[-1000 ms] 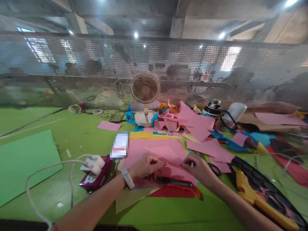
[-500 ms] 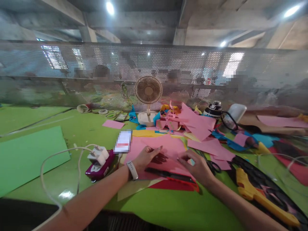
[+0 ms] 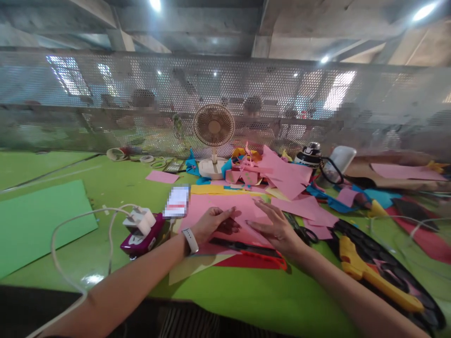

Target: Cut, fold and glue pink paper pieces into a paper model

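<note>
Both my hands are over a pile of pink paper on the green tabletop. My left hand, with a white band on the wrist, is half curled; its thumb stands apart from the lower fingers and I see nothing between them. Facing it, my right hand has its fingers spread and holds nothing visible. Just below them, a long black tool with an orange-red end lies across the paper; its kind is unclear. Red paper and pale yellow paper stick out underneath.
Black scissors and a yellow glue gun on a black tray lie right. Left are a phone, a purple power strip with white chargers, and green paper. A fan and pink scraps stand behind.
My right hand has opened from a near-pinch to spread fingers and risen slightly. The left hand keeps about the same pose. The whole view has shifted a little.
</note>
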`<action>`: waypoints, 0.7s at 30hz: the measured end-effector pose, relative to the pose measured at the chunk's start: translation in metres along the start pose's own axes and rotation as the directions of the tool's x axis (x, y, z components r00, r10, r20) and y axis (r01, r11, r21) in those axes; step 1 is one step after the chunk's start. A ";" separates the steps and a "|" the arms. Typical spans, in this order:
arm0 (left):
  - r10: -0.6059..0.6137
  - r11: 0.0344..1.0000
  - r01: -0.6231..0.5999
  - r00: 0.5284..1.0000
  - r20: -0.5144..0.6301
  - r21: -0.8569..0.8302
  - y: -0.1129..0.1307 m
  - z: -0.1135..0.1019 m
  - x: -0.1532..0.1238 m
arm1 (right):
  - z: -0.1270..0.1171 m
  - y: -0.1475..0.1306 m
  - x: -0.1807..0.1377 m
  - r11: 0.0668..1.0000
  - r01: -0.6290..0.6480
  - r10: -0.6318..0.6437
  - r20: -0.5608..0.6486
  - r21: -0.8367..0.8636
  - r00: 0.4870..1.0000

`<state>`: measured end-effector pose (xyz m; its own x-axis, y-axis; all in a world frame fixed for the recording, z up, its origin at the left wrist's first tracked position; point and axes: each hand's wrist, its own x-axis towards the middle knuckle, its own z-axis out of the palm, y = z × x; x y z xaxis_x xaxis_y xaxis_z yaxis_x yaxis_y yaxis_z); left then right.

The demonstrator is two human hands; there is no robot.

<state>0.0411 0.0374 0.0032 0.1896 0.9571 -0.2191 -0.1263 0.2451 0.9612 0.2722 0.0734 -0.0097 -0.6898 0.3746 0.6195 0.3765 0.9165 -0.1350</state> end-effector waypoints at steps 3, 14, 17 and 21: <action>0.016 1.000 -0.016 1.000 0.002 0.003 -0.001 0.000 0.000 | 0.000 0.000 -0.001 0.999 0.044 -0.044 -0.001 0.000 0.999; 0.072 0.997 -0.072 0.997 0.006 -0.012 -0.002 0.002 -0.001 | -0.004 -0.002 -0.002 0.997 0.075 -0.074 0.030 -0.015 0.997; 0.092 0.995 -0.092 0.996 0.001 -0.039 -0.002 0.002 -0.001 | -0.002 0.001 0.000 0.998 0.057 -0.057 -0.046 -0.001 0.997; 0.100 0.990 -0.103 0.994 -0.040 -0.097 -0.003 -0.001 0.001 | 0.002 0.000 0.002 0.996 -0.062 0.075 -0.245 0.062 0.967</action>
<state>0.0406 0.0377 0.0003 0.1369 0.9822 -0.1284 -0.2392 0.1586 0.9579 0.2697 0.0744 -0.0106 -0.4873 0.3967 0.7779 0.3794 0.8985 -0.2206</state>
